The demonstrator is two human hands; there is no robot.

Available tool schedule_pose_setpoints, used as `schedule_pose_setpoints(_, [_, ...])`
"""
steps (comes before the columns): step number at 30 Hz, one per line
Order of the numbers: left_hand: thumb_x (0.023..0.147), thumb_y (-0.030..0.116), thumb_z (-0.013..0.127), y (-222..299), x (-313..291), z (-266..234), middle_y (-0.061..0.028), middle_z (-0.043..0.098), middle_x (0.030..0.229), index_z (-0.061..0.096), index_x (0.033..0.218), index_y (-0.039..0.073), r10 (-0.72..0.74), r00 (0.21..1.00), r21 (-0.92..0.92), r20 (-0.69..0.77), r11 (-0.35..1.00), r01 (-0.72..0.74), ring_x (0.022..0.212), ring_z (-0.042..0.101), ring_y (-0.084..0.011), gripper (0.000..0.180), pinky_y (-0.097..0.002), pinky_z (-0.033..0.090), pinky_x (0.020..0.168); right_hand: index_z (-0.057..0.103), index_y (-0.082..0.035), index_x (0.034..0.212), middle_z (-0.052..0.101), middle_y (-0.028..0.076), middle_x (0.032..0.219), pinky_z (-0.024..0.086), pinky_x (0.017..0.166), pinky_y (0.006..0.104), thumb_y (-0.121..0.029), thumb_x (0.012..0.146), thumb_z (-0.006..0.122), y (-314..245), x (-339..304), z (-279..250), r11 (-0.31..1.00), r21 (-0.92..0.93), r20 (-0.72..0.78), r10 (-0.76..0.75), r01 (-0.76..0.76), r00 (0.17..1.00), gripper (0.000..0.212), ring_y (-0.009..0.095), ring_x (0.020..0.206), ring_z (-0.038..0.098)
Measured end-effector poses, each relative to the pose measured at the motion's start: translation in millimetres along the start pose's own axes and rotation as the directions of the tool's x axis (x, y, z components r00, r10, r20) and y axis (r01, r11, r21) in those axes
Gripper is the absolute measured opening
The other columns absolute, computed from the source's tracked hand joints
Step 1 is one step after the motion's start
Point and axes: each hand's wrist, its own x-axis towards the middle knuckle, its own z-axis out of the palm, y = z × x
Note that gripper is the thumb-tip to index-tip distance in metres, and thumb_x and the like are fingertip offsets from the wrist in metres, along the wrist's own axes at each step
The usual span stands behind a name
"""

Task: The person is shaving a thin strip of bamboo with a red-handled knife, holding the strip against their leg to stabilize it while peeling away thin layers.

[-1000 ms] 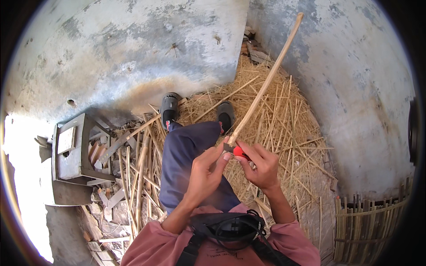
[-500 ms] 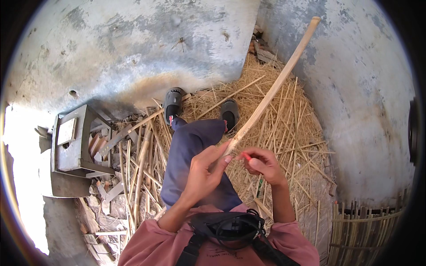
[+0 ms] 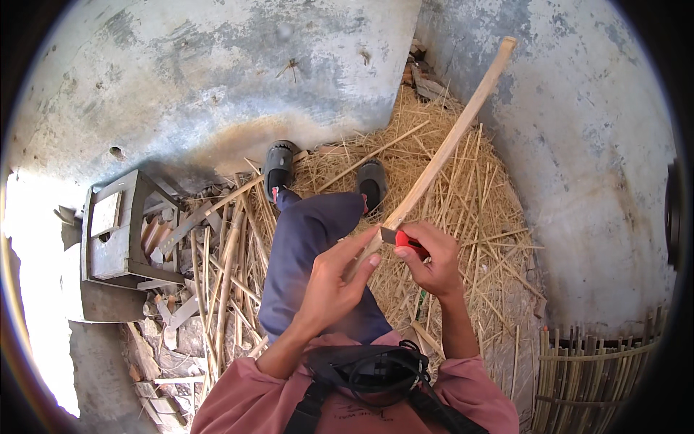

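A long, pale bamboo strip (image 3: 450,148) slants from my hands up toward the far right wall. My left hand (image 3: 338,282) is closed around its near end, thumb on top. In my right hand (image 3: 432,262) is a knife (image 3: 409,244) with a red handle and a short, dark, flat blade. That blade lies against the strip just beyond my left fingertips. Part of the red handle is hidden by my right fingers.
Shavings and thin strips (image 3: 463,217) cover the floor around my shoes. Bamboo poles (image 3: 230,253) lie on my left, beside a wooden box frame (image 3: 116,224). A slatted bamboo basket (image 3: 593,376) stands at the lower right. Worn walls (image 3: 238,65) enclose the space.
The right hand has turned, bringing the knife's blade into view against the strip. The strip's far end has dipped slightly. My left hand keeps its hold.
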Motion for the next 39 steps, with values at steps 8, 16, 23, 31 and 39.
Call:
schedule_pose_setpoints(8, [0.103,0.024,0.073,6,6,2,-0.011,0.062,0.079,0.058,0.122,0.0,-0.079,0.993,0.015,0.088,0.997,0.078,0.068,0.058,-0.02,0.034,-0.0354,0.047,0.065,0.074,-0.001,0.115,0.071,0.012,0.088,0.054,0.057,0.0339,-0.025,0.095,0.079,-6,-3,10,0.999,-0.038,-0.01,-0.04,0.039,0.999,0.031,0.025,0.065,0.071])
schedule_pose_setpoints(16, [0.103,0.031,0.073,-4,6,2,-0.0154,0.051,0.07,0.051,0.11,0.001,-0.071,0.988,0.152,0.134,0.987,0.051,0.06,0.052,-0.0352,0.038,-0.0427,0.041,0.059,0.075,-0.002,0.116,0.071,0.011,0.086,0.054,0.055,0.0345,-0.02,0.094,0.078,-12,-4,10,0.995,-0.091,-0.004,-0.051,0.05,0.999,0.029,0.025,0.064,0.071])
schedule_pose_setpoints(23, [0.105,0.025,0.068,-14,4,10,-0.0141,0.059,0.074,0.055,0.114,-0.001,-0.032,0.996,0.098,0.084,0.995,0.023,0.061,0.055,-0.0278,0.03,-0.0383,0.043,0.06,0.076,-0.006,0.117,0.072,0.007,0.085,0.052,0.054,0.0348,-0.02,0.093,0.078,-17,-5,16,0.979,-0.2,-0.069,-0.057,0.042,0.996,0.028,0.023,0.063,0.07])
schedule_pose_setpoints(31, [0.105,0.019,0.065,-18,1,16,-0.0152,0.058,0.066,0.056,0.114,0.0,-0.005,1.0,0.25,-0.007,0.968,0.006,0.056,0.059,-0.035,0.023,-0.0407,0.043,0.055,0.077,-0.01,0.119,0.074,0.008,0.087,0.052,0.053,0.0363,-0.022,0.093,0.078,-29,-6,18,0.948,-0.317,-0.079,0.019,-0.043,0.997,0.029,0.026,0.063,0.071])
schedule_pose_setpoints(39, [0.102,0.021,0.072,-30,6,20,-0.0108,0.055,0.064,0.053,0.103,0.003,-0.047,0.996,0.311,-0.072,0.948,0.067,0.05,0.053,-0.0259,0.026,-0.0393,0.04,0.052,0.077,-0.009,0.118,0.075,0.01,0.087,0.053,0.055,0.0362,-0.026,0.096,0.077,-25,-4,27,0.959,-0.25,-0.189,0.086,-0.133,0.978,0.028,0.026,0.064,0.072])
